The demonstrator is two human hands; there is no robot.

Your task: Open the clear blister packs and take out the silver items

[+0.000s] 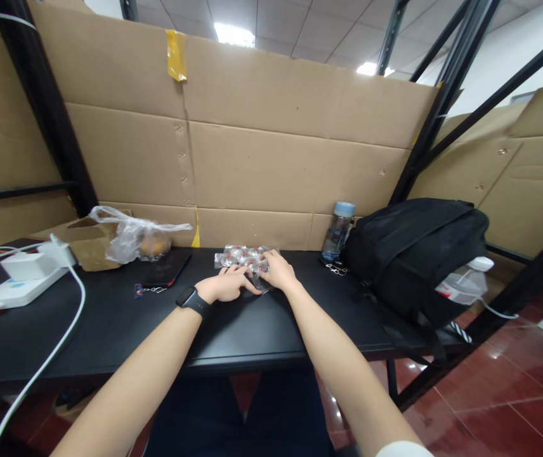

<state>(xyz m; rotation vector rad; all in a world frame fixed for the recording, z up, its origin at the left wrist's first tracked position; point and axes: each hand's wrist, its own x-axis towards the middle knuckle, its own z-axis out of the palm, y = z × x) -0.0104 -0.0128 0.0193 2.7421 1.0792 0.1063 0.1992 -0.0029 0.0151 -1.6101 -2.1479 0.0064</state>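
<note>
Several clear, shiny plastic packets (237, 255) with small red bits in them lie together on the black table in front of me. My left hand (226, 285), with a dark watch on the wrist, rests palm down at their near left edge. Its fingers are stretched and apart, one reaching toward my other hand. From the right, my right hand (278, 270) bends its fingers and thumb around the right-hand end of the packets. What exactly lies between those fingers is partly hidden, and the contents of the packets are too small to name.
Left of my hands are a dark flat case (164, 270), a knotted plastic bag (133, 238), a cardboard box (91, 244) and a white power strip (19, 289) with a cable. A water bottle (338, 231) and a black backpack (418, 254) stand right. Cardboard panels (300, 158) rise behind.
</note>
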